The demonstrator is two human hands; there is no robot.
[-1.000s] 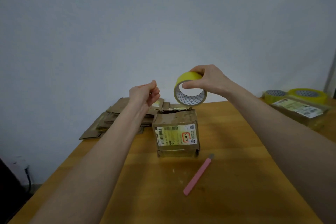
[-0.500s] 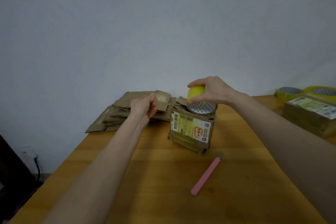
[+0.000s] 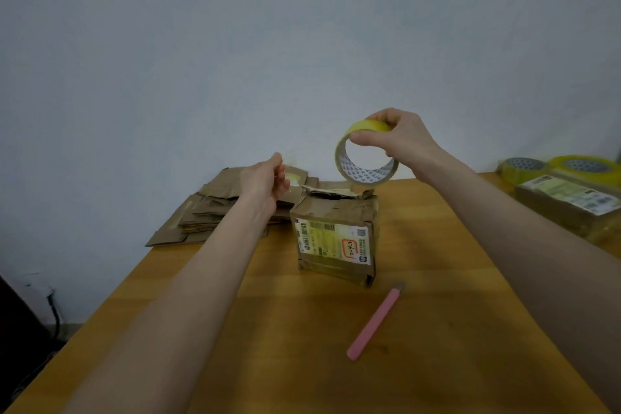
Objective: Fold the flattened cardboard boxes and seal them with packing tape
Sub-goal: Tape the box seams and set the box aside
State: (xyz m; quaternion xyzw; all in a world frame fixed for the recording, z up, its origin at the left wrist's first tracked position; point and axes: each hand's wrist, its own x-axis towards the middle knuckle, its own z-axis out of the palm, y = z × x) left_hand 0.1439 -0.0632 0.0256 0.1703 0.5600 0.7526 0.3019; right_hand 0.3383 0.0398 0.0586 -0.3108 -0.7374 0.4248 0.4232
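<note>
- the right hand (image 3: 401, 141) grips a yellow packing tape roll (image 3: 367, 158) by its upper rim, thumb on the near side, holding it upright in the air just above the box.
- the left hand (image 3: 265, 182) hangs beside the box's top with thumb and fingertips drawn together; whether they pinch a tape end cannot be told.
- the folded cardboard box (image 3: 336, 235) stands on the wooden table (image 3: 285, 363), label facing the camera, top flaps ragged.
- the stack of flattened boxes (image 3: 205, 212) lies behind the left hand.
- a pink utility knife (image 3: 374, 323) lies near the box.
- two spare tape rolls (image 3: 524, 165) sit far right.
</note>
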